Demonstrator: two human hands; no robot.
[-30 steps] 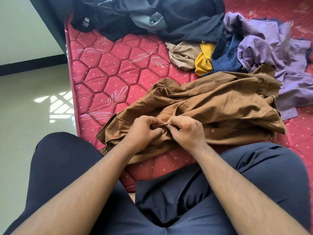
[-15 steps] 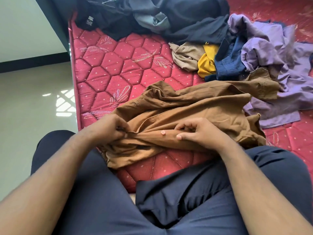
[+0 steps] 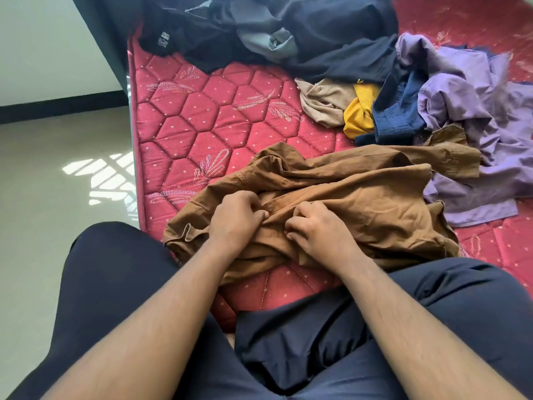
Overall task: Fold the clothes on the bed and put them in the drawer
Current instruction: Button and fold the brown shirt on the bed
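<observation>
A crumpled brown shirt [image 3: 360, 194] lies on the red quilted mattress [image 3: 202, 111] right in front of me. My left hand [image 3: 238, 217] pinches the shirt's button placket with curled fingers. My right hand [image 3: 317, 230] grips the fabric a little to the right of it, fingers curled into the cloth. The two hands sit close together on the shirt's front edge. Beyond the shirt lie more clothes: a purple shirt [image 3: 476, 111], a navy garment [image 3: 398, 114], a yellow one [image 3: 359, 116], a beige one [image 3: 326, 102].
A heap of dark clothes [image 3: 288, 30] covers the far end of the mattress. The mattress edge runs down the left side, with bare floor [image 3: 57, 197] beyond it. My legs in dark trousers [image 3: 317, 342] fill the foreground. No drawer is in view.
My hands had spread apart along the shirt's front edge half a second ago; now they have come back together at the placket, the left hand moving right.
</observation>
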